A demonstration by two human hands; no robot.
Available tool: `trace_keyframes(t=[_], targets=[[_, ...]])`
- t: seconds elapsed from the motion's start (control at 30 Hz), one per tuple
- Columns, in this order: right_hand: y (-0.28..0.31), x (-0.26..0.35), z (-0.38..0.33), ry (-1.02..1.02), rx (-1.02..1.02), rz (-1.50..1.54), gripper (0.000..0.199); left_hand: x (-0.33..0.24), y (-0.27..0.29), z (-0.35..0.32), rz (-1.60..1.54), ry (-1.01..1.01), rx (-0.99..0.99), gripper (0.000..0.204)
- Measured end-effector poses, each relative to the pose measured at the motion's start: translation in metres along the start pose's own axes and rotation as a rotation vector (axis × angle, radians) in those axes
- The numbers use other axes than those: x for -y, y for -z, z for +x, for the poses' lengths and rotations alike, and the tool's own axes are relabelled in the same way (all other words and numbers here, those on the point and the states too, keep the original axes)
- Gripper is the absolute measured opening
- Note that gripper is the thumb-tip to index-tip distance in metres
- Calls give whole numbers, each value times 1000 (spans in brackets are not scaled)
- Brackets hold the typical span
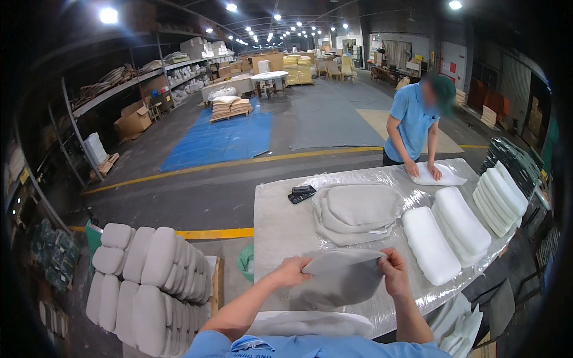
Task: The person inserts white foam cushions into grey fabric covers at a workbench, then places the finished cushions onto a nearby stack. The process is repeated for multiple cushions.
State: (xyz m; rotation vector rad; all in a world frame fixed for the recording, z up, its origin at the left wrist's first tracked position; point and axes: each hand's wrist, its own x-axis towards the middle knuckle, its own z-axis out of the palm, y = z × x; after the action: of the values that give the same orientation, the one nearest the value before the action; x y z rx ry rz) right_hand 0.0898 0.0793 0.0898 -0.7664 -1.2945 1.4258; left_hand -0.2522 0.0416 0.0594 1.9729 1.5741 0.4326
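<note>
Between my two hands hangs a grey fabric cushion cover (341, 277), lifted over the near side of the table. My left hand (292, 272) pinches its left edge. At the upper right corner, my right hand (394, 274) is closed on the cloth with thumb and fingers. Just beyond it lies a loose pile of similar grey covers (360, 206). A white and grey cushion (310, 323) lies close against my body, partly hidden by my arms and the held cover.
On the plastic-wrapped table (280, 232), white foam pads (431, 246) stand in stacks to the right. A black tool (302, 193) lies at the far left. A co-worker (416, 119) presses a white pad opposite. Grey cushions (158, 262) fill a pallet at my left.
</note>
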Motion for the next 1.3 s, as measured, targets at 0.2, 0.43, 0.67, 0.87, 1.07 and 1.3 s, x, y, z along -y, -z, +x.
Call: trace_keyframes(t=[0.2,0.43,0.67,0.87,1.07,1.3], targets=[[70,25,-5,-73,-96,-238,23,25,10,-8,-157,-10,-80,23],[-44,78,-8,611,97,-1181,68,-75,24,-29,394,-548,-490,19],[-77,9,7,152,347,-708,42,-115,42,-50,564,-325,-515,23],[-67,18,11,307,322,-759,34,-50,61,-89,338,-22,-454,25],[-118,47,9,475,286,-764,24,-95,70,-79,212,-366,-762,34],[-83,33,12,204,155,-217,13,-55,64,-66,-402,-71,-1121,49]])
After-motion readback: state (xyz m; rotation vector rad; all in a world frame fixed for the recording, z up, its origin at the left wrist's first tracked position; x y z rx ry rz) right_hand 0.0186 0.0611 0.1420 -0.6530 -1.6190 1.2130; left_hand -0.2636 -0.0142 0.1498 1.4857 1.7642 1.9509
